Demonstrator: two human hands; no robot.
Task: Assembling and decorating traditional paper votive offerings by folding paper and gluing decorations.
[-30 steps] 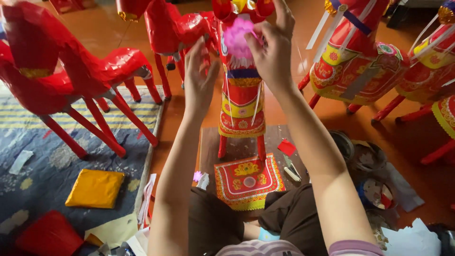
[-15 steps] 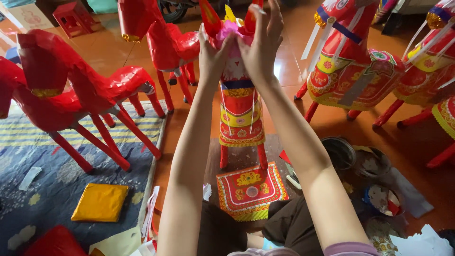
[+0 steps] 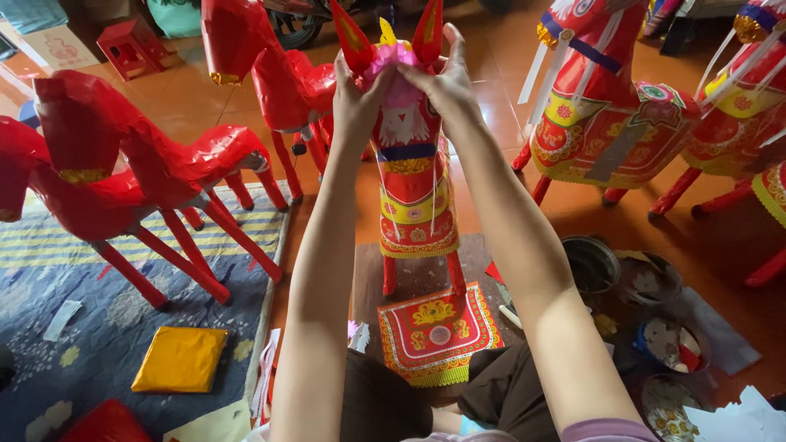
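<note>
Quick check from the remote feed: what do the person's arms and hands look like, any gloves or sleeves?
Both arms are bare from wrist to above the elbow. The left hand and right hand wear no gloves, and no rings or watch show. A short pinkish sleeve edges the right upper arm; the left arm's sleeve barely shows.

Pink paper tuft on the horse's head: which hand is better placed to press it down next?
Probably the right hand: its fingers lie over the pink tuft, while the left hand grips the head's side below the ear.
</note>
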